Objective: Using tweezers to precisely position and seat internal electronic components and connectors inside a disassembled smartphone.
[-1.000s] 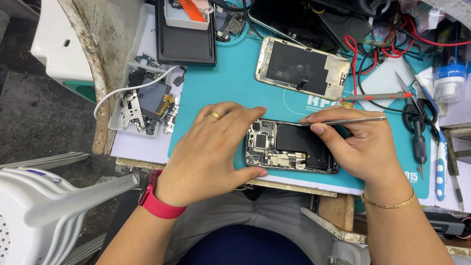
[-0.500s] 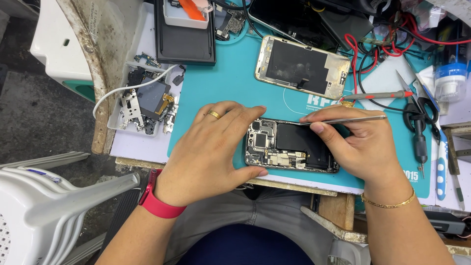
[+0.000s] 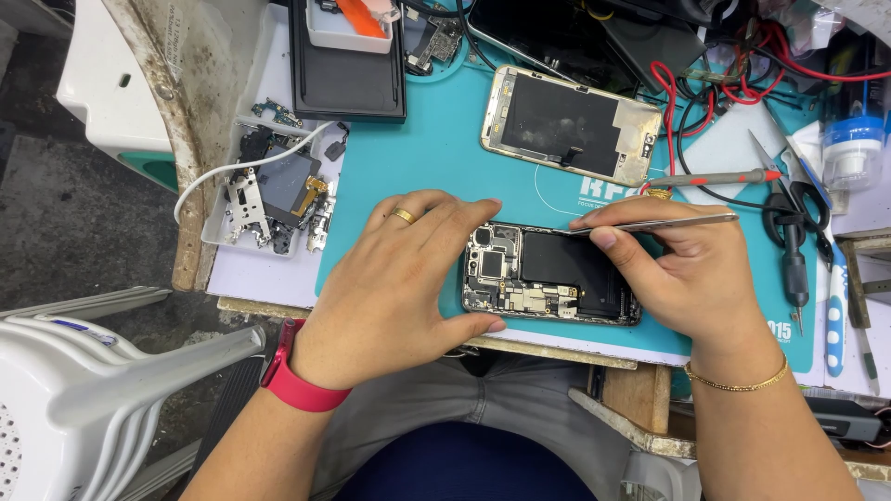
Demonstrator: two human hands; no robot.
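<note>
Tweezers point(image 3: 668, 224) tips vanish behind right hand point(image 3: 691, 278) over opened phone point(image 3: 548, 274).

Hands point(image 3: 399, 278) on opened phone point(image 3: 548, 274), tweezers point(image 3: 659, 224)

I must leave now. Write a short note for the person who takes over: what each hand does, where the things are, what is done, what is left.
Left hand: flat on the teal mat, steadying the opened phone at its left end.
Right hand: holds metal tweezers, tip at the phone's upper edge.
Done: back is off, board and battery exposed.
Left: parts remain inside; a separate phone frame lies above, loose parts in the white tray.
</note>
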